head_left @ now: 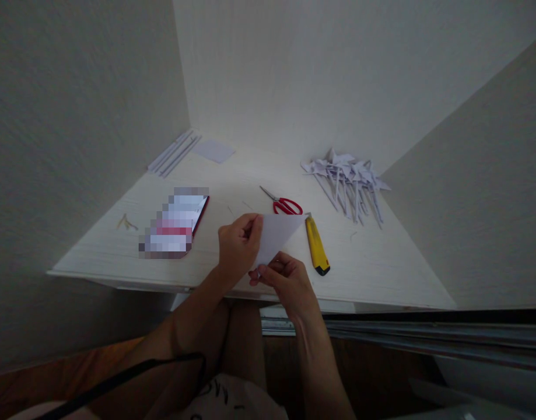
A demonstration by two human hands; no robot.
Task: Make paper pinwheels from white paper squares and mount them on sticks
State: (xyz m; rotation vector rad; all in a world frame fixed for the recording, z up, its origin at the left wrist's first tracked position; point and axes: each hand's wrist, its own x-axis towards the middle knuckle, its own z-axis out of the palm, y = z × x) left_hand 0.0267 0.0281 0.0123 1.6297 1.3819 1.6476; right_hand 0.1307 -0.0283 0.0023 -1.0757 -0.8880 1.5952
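Paper triangle, smooth, between hands

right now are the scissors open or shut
Shut, it seems: the blades of the scissors lie together, narrowing to a single tip.

The pointed white paper sheet is showing a faint lilac tint; the loop-handled metal scissors are displaying red and grey; the long yellow cutter is ending in black; the flat white tabletop is bearing fine streaks.

Fingers partly hide paper; phone is pixelated.
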